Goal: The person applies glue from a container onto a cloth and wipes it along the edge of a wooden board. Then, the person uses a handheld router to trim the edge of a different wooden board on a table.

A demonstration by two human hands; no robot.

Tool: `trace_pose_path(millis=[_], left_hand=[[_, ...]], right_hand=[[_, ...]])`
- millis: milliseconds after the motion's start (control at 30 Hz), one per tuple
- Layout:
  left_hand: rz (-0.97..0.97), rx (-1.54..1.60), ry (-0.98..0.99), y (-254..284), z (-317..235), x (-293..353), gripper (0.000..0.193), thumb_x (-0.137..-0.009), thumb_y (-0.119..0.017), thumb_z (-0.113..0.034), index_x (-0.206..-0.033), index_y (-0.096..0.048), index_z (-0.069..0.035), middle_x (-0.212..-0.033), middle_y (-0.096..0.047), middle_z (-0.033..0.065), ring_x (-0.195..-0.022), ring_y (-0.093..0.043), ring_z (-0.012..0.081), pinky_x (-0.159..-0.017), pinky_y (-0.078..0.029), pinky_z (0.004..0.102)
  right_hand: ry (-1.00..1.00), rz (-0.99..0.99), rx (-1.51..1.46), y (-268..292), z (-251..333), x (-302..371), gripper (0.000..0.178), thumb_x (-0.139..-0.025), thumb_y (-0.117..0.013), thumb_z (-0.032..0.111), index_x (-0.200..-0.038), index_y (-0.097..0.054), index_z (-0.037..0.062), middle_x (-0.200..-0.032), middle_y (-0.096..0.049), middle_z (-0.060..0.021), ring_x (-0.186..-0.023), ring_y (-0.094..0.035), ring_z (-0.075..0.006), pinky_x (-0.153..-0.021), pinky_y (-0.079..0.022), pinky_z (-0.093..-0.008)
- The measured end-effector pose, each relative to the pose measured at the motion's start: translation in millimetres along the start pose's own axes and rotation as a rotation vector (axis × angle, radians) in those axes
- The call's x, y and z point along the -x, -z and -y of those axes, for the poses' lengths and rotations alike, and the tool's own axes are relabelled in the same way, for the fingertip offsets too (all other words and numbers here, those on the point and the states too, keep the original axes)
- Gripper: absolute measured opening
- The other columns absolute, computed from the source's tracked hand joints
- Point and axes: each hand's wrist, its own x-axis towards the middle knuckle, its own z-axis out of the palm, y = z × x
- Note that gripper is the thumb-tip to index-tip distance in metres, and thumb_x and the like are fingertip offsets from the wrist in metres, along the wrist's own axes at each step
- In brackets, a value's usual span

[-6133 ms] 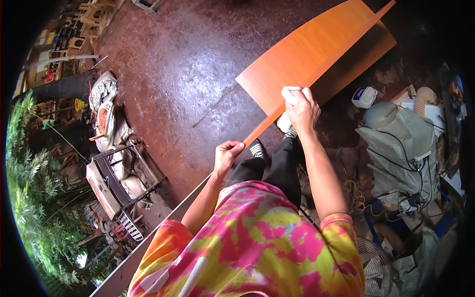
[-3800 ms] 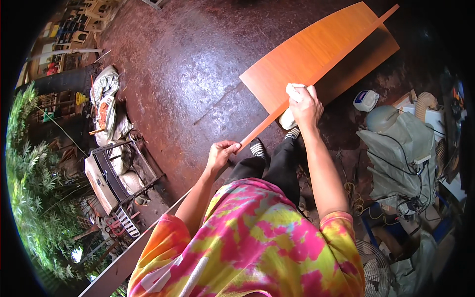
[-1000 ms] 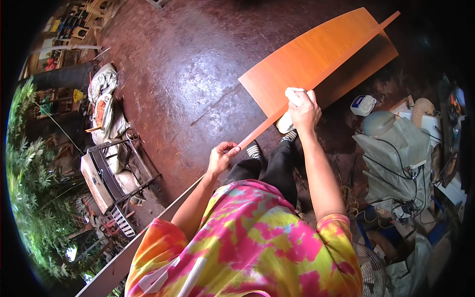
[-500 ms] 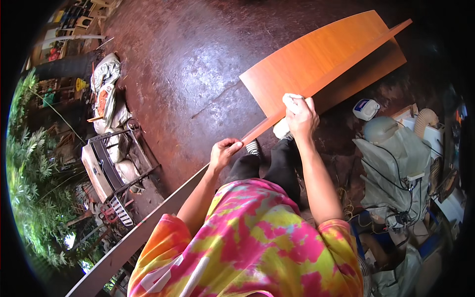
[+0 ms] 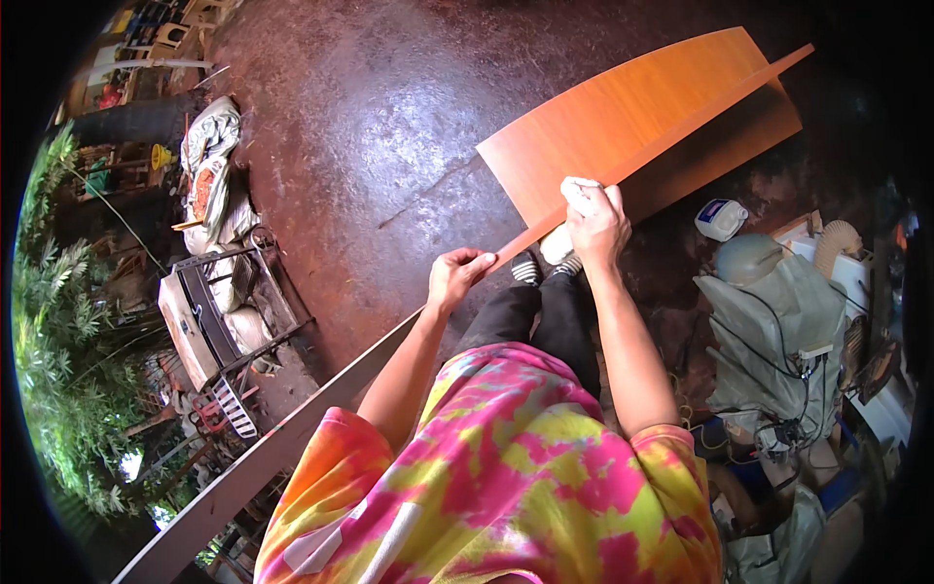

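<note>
An orange-brown wooden piece (image 5: 623,112) stands on the floor ahead of me, slightly to the right. It has broad panels and a long narrow board edge (image 5: 700,119) running along it toward me. My left hand (image 5: 457,277) is closed on the near end of that edge, thumb on top. Farther along, my right hand (image 5: 597,229) is closed round a white wad (image 5: 581,185) that looks like cloth, pressed against the edge. Below that hand is another white object (image 5: 556,245), partly hidden, whose kind I cannot tell. My striped footwear (image 5: 525,269) shows under the edge.
A long grey board (image 5: 258,457) slants past my left side. On the left are a metal-framed stand (image 5: 209,331) and pale sacks (image 5: 212,131). At right lie a white jug (image 5: 721,219), a grey-covered machine (image 5: 778,311) with cables, and a ribbed hose (image 5: 835,243).
My left hand has moved a little forward and right along the board edge. The right hand stays on the edge with the white wad. The whole view has shifted slightly.
</note>
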Motion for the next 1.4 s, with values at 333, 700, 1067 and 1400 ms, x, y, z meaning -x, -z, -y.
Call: trace_pose_path(millis=[333,700,1067,1400], left_hand=[[-0.029,-0.279,-0.058,44,30,20,0.035,-0.092,-0.082,-0.039,-0.103,-0.082,-0.006,-0.081,-0.073,-0.0013,-0.073,-0.062,0.0066,-0.067,-0.049,0.0266],[-0.048,-0.332,-0.121,19,0,1,0.039,-0.087,-0.083,-0.046,-0.1,-0.083,-0.009,-0.079,-0.076,0.0034,-0.071,-0.066,0.0097,-0.067,-0.052,0.0304],[-0.082,-0.408,-0.21,26,14,20,0.04,-0.094,-0.073,-0.048,-0.106,-0.082,-0.011,-0.089,-0.08,0.0103,-0.085,-0.076,0.0226,-0.079,-0.056,0.0371],[-0.105,-0.423,-0.23,7,-6,13,0.037,-0.093,-0.075,-0.046,-0.102,-0.083,-0.011,-0.084,-0.079,0.0096,-0.079,-0.075,0.0201,-0.076,-0.055,0.0363]], right_hand=[[-0.003,-0.001,0.062,-1,6,7,0.025,-0.08,-0.08,0.013,-0.104,-0.073,0.0189,-0.099,-0.064,-0.0059,-0.084,-0.07,-0.0371,-0.071,-0.056,-0.0511],[0.019,0.005,0.099,-8,11,5,0.024,-0.081,-0.08,0.015,-0.104,-0.071,0.0169,-0.099,-0.063,-0.0085,-0.084,-0.069,-0.039,-0.07,-0.055,-0.052],[-0.027,0.028,0.149,-8,14,13,0.026,-0.083,-0.078,0.016,-0.107,-0.069,0.0172,-0.102,-0.063,-0.0091,-0.086,-0.07,-0.0403,-0.072,-0.057,-0.0538],[-0.021,0.023,0.169,-10,15,15,0.023,-0.084,-0.076,0.017,-0.106,-0.068,0.0168,-0.103,-0.062,-0.0105,-0.086,-0.069,-0.0421,-0.073,-0.057,-0.0547]])
